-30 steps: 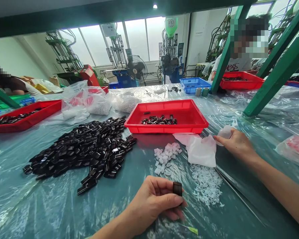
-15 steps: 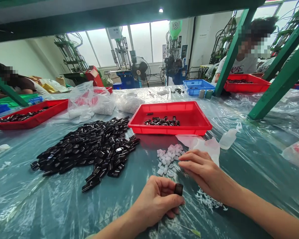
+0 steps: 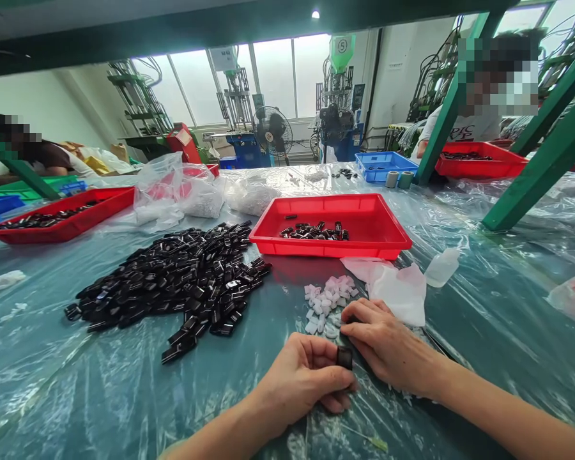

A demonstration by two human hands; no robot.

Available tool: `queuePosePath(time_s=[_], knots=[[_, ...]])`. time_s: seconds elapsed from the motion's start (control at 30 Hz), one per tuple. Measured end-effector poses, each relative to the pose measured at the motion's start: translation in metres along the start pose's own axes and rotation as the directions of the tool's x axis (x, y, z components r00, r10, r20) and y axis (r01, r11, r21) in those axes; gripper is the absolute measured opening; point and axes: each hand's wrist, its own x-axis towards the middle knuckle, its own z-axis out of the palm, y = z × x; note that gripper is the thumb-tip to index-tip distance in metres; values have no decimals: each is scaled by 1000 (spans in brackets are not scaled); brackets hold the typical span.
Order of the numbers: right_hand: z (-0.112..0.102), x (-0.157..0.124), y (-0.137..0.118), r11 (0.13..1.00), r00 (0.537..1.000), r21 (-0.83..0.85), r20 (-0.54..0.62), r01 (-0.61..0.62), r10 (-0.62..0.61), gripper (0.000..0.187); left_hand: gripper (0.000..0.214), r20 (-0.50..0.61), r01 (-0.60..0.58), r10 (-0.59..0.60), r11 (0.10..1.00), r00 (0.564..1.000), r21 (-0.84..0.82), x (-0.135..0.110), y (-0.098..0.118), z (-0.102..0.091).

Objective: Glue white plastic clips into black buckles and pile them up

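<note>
Black glossy piece [image 3: 345, 358], small and block-like, stands pinched in a worker's left hand [image 3: 311, 377], low over the bench and just beside the right hand. The left thumb and fingers are closed on it, leaving its upper end clear of the fingertips. From where I stand it looks like hard moulded plastic: likely light and stiff, little prone to crushing, but perhaps slick on its polished faces. Its sides seem the surest place to take hold, thumb against fingers, with the end left free.

The right hand [image 3: 388, 348] reaches in with bent fingers bunched together, its tips at the edge of a cluster of pale pieces [image 3: 330, 297]; whether they grip anything I cannot tell. Those pieces are small, flattish and milky, with a matte, rubbery look.

To the left spreads a heap of black parts [image 3: 172, 275], hard-edged and shiny, catching the window light in thin streaks. More black parts [image 3: 316, 231] lie in a shallow red tray [image 3: 330, 248] with smooth, flared walls. Near the right hand sits a soft, crumpled white cloth [image 3: 397, 297], and just beyond it a translucent bottle [image 3: 442, 267] lies on its side. Beneath everything, wrinkled clear plastic sheeting [image 3: 124, 396] glints over the green benchtop.
</note>
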Motion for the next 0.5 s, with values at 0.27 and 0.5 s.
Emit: queuePosePath(time_s=[0.27, 0.5], knots=[[10, -2, 14, 989, 989, 104, -91, -106, 115, 16, 26, 53, 31, -30, 999, 998, -22, 1, -2, 0], [-12, -5, 0, 923, 977, 344, -66, -170, 204, 16, 26, 42, 9, -9, 1000, 999, -9, 0, -2, 1]])
